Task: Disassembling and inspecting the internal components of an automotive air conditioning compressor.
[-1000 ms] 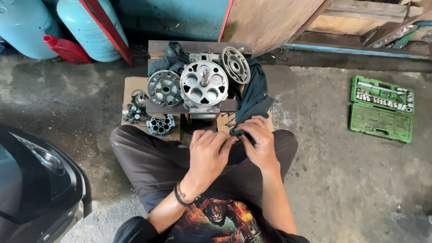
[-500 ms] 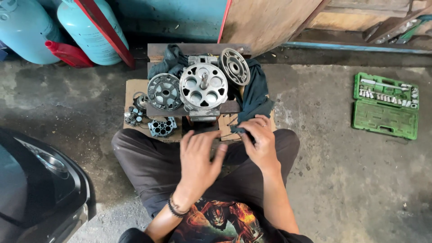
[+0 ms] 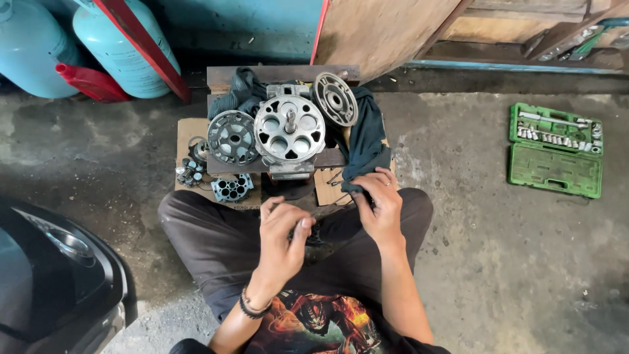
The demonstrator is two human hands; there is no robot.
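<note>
A person sits on the grey concrete floor (image 3: 498, 262) with crossed legs. Two big blue gas tanks (image 3: 121, 49) stand at the back on the left. A green tool case (image 3: 555, 149) lies open, well apart on the right.

In front of the knees is a low wooden stand (image 3: 278, 75) with a round metal part with holes (image 3: 289, 128) on it. It looks heavy and hard, so it would need a firm hold around its rim. Two smaller metal discs (image 3: 232, 137) sit beside it, and little metal bits (image 3: 190, 172) lie on cardboard (image 3: 190, 131).

A dark cloth (image 3: 365, 134) hangs off the stand. It looks soft and floppy, easy to bunch up anywhere. The right hand (image 3: 380, 200) is closed on its lower corner, just above the knee.

The left hand (image 3: 282, 233) is curled, with fingers pinched together over the lap. A thin thing may be in it, but I cannot tell.
</note>
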